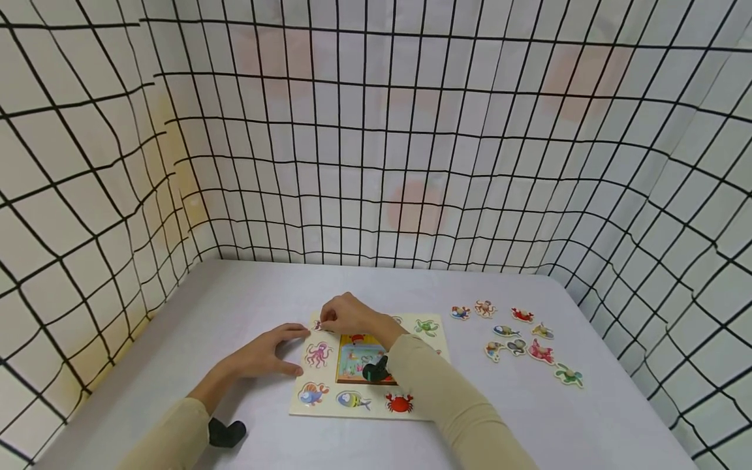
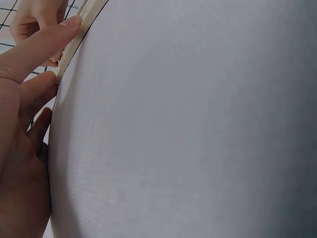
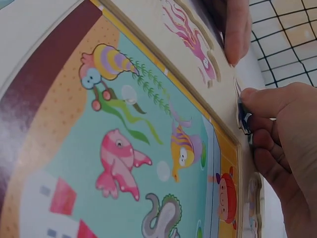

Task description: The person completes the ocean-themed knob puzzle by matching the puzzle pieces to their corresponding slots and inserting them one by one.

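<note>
A pale wooden puzzle board (image 1: 326,377) lies flat on the table, with sea-animal shapes around a framed underwater picture (image 3: 148,144). At the board's far left corner, my right hand (image 1: 354,314) pinches a thin puzzle piece (image 3: 241,113) between thumb and fingers. That piece is seen mostly edge-on, so its animal cannot be made out. My left hand (image 1: 261,352) rests against the board's left side, thumb and fingers spread. In the left wrist view its thumb and a fingertip touch the board's edge (image 2: 74,49). A pink octopus shape (image 1: 318,354) shows between the left fingertips and the picture.
Several loose sea-animal pieces lie right of the board, among them a red crab (image 1: 522,315), a pink piece (image 1: 541,351) and a green turtle (image 1: 568,375). Black netting (image 1: 382,134) over white cloth encloses the white table (image 1: 258,287) at the back and sides.
</note>
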`<state>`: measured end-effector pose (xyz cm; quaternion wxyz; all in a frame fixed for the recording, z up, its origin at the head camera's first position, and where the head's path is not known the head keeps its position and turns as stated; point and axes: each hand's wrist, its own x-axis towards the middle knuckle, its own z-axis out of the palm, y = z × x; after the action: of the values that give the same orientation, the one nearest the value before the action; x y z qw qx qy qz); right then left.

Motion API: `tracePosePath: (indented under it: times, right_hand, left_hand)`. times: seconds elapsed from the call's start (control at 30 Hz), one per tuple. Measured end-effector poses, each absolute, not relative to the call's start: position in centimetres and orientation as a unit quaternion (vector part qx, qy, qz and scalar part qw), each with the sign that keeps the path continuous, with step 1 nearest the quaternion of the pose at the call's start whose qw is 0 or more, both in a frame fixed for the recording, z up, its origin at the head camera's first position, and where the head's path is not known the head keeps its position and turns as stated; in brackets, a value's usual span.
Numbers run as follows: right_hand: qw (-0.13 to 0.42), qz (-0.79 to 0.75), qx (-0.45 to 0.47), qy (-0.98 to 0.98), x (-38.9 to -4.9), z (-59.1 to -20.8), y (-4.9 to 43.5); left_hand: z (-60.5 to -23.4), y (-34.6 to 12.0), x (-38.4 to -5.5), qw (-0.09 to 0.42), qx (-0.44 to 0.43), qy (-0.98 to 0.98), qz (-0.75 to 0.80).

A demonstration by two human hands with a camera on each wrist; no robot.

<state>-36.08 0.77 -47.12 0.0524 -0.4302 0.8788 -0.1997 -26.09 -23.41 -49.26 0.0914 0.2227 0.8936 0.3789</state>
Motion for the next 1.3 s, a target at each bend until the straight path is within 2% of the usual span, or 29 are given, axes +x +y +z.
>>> tracePosePath:
  times: [0.63, 1.3]
  right_hand:
    - [0.07, -0.197, -0.407, 0.889, -36.0, -46.5, 1.5]
    - [0.045, -0.228, -0.409, 0.882, -35.5, -44.3, 5.9]
  left_hand:
    - [-49.4, -23.4, -26.3, 0.088, 0.229, 0.893, 0.377]
    - [-49.2, -23.5, -26.0, 0.097, 0.219, 0.892, 0.383]
